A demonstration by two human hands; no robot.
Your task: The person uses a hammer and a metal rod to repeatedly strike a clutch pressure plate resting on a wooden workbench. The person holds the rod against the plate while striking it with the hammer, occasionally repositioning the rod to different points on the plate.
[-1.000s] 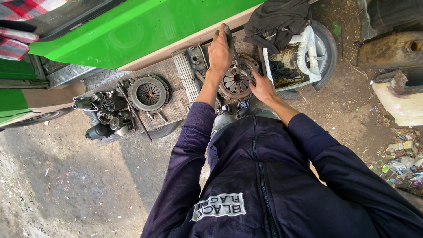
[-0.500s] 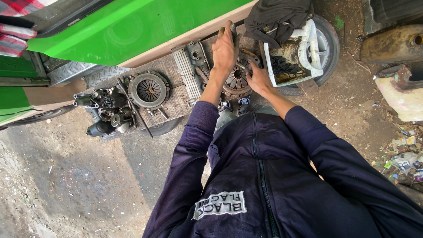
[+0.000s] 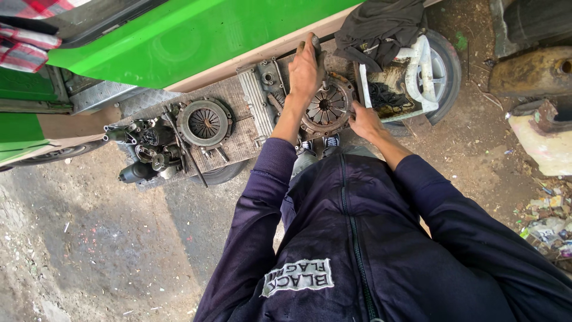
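rusty clutch plate [image 3: 326, 107] on the bench [image 3: 238, 134] is flanked by hands: left hand [image 3: 306, 70] gripping a tool [image 3: 314, 43], right hand [image 3: 364, 121] pressed on its rim.

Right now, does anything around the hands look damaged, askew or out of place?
Nothing is spilled. The round clutch part that the left hand and right hand touch looks rusty. A dark cloth is heaped over the white frame lying on a wheel.

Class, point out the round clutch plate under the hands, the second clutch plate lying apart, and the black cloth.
Clutch plate under the hands [image 3: 326, 107], head view: its centre hub.
Second clutch plate [image 3: 204, 123], head view: its centre.
Black cloth [image 3: 381, 24], head view: its middle folds.
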